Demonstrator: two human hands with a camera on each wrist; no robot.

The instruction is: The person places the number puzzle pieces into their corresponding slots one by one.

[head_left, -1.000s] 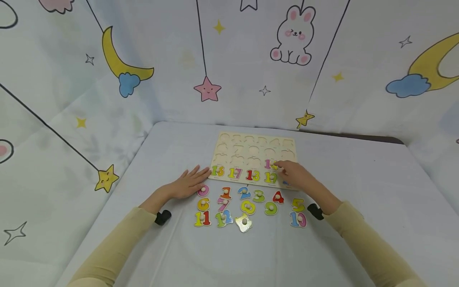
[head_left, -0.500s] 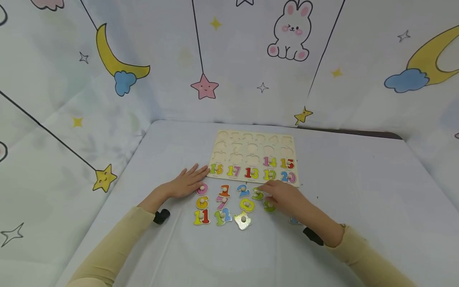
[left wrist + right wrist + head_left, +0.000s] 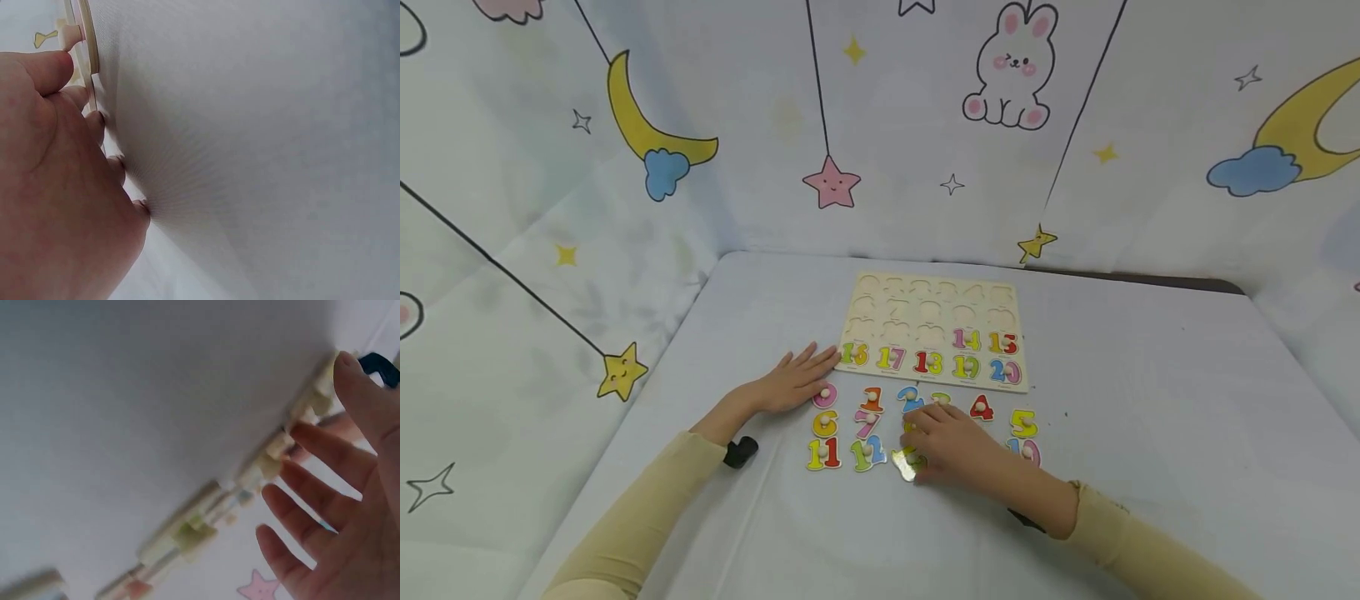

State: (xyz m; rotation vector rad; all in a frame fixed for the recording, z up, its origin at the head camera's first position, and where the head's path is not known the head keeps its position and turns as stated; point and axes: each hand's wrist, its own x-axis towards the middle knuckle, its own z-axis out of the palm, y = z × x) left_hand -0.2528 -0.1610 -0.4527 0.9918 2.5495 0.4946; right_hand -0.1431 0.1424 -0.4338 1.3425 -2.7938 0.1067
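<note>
My left hand (image 3: pixel 790 385) lies flat with fingers spread, its fingertips at the left edge of a wooden number puzzle board (image 3: pixel 912 323). Its thumb is beside a pink 0 piece (image 3: pixel 824 395). My right hand (image 3: pixel 958 446) hovers over the loose pieces with its fingers near a glossy, glare-covered piece (image 3: pixel 904 467) and partly covers it. In the right wrist view, the right hand's fingers (image 3: pixel 306 522) are spread and slightly bent, the thumb apart, and no piece shows between them. Number pieces 14 (image 3: pixel 967 339) and 15 (image 3: pixel 1003 342) sit in the board above the filled bottom row.
Loose knobbed pieces lie in rows before the board, among them an 11 (image 3: pixel 823 453), a 12 (image 3: pixel 868 453), a red 4 (image 3: pixel 981 407) and a yellow 5 (image 3: pixel 1023 422). A white cloth (image 3: pixel 775 533) covers the table. A printed curtain (image 3: pixel 895 125) hangs behind.
My right hand has left the 14 in the board and moved down and left over the loose pieces. The left hand stays put.
</note>
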